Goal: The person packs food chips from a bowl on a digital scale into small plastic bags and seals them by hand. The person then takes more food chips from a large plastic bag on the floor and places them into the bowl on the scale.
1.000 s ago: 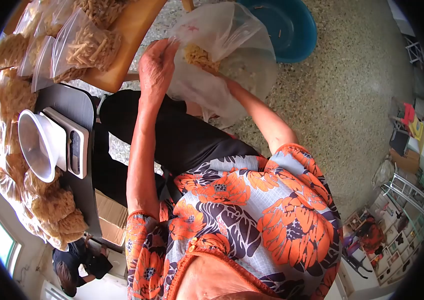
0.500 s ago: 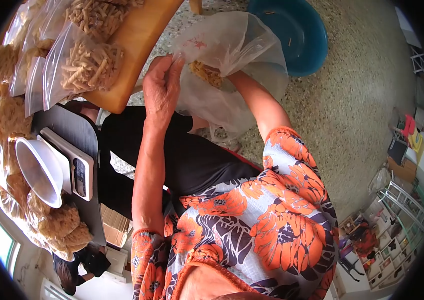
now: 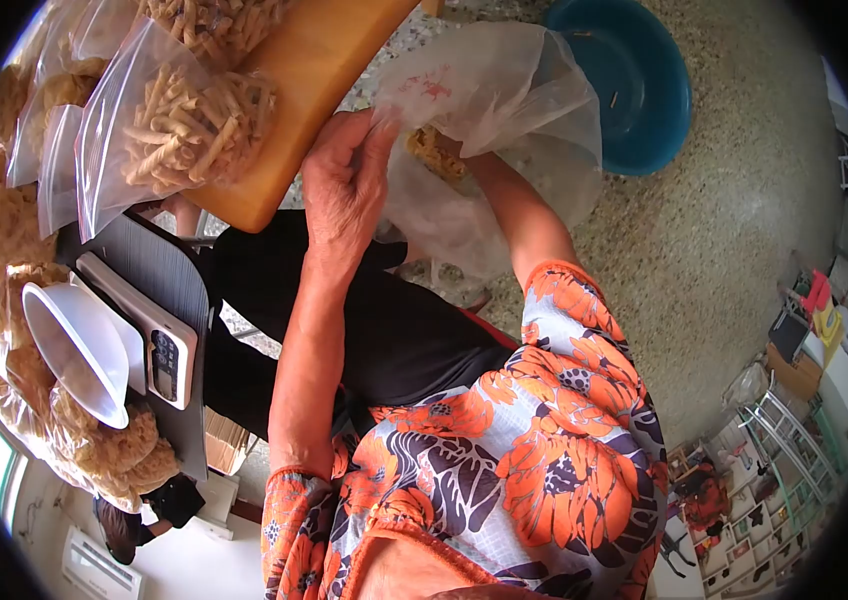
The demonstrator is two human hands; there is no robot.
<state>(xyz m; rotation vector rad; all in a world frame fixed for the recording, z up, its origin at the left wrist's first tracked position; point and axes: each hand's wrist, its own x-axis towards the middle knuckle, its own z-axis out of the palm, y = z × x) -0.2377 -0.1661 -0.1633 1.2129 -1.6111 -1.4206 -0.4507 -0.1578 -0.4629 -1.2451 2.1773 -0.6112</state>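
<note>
My left hand [image 3: 346,175] pinches the near-left rim of a large, cloudy clear plastic bag [image 3: 504,80] with faint red print, holding its mouth up. My right hand [image 3: 474,165] reaches into the bag; its fingers are hidden there, so I cannot tell whether they grip anything. Beside them in the bag is a clump of yellowish-brown food pieces [image 3: 434,153], too small to name. Behind the bag stands a teal plastic basin [image 3: 649,100] on the floor, with a few small bits in it.
On the wooden table [image 3: 289,100] at left lie zip bags of brown stick-shaped snacks [image 3: 194,130]. A dark board holds a digital scale [image 3: 166,360] and a white bowl [image 3: 74,350] beside several filled bags [image 3: 94,440]. Another person [image 3: 129,525] is at lower left.
The whole view has shifted slightly, with the bag, basin and table appearing farther right. My left hand keeps its grip on the bag, and my right hand is still inside it.
</note>
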